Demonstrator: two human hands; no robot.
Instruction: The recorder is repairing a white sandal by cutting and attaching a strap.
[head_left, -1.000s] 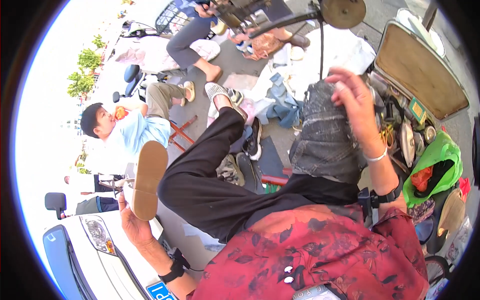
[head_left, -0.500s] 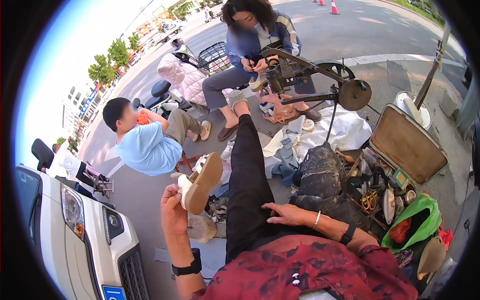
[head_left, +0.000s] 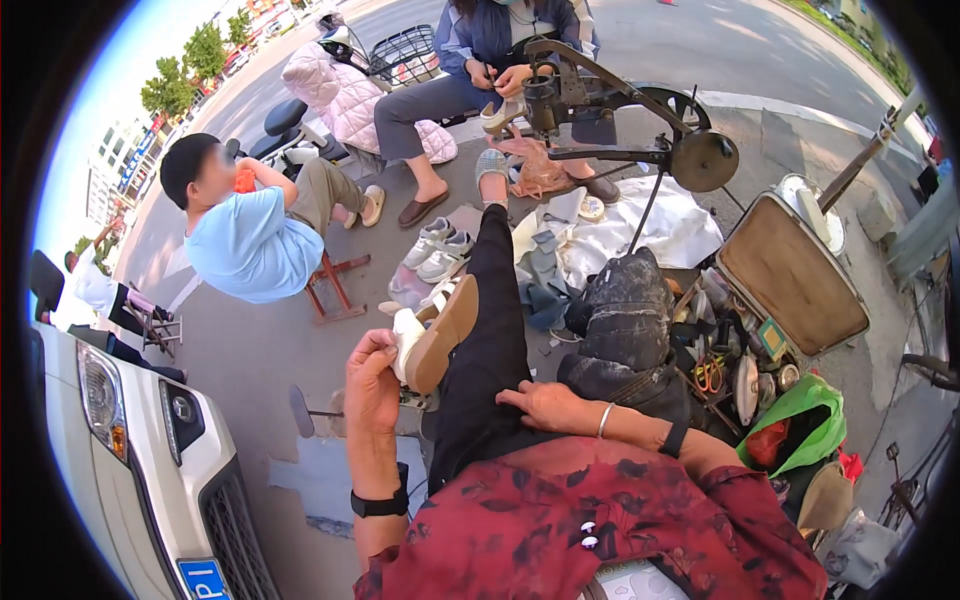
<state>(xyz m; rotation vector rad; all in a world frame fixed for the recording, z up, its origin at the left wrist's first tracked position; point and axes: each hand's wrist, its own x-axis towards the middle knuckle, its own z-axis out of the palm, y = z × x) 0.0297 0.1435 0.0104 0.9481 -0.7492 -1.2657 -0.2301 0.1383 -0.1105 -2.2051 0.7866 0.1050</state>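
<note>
Between the thumb and fingers of my left hand [head_left: 372, 380] I grip a white sandal [head_left: 436, 335] by its heel end. Its tan sole faces right, and it is held up beside my outstretched leg. My right hand [head_left: 548, 406] lies on my black-trousered thigh [head_left: 480, 390], fingers loosely extended and holding nothing. At the end of that leg is a woven flat shoe [head_left: 491, 168]. A pair of white and grey sneakers [head_left: 440, 252] stands on the ground beyond the sandal.
A hand-cranked sewing machine [head_left: 600, 110] stands ahead, with a seated person [head_left: 510, 50] behind it. Another person in light blue [head_left: 262, 245] sits at left. Dark bags [head_left: 625, 330], tools including orange-handled scissors [head_left: 708, 375], and a green bag [head_left: 805, 425] lie right. A white car [head_left: 150, 450] is left.
The view has tilted down and shifted, uncovering the sneakers. My left hand has brought the sandal closer to my leg, still gripped. My right hand stays on my thigh.
</note>
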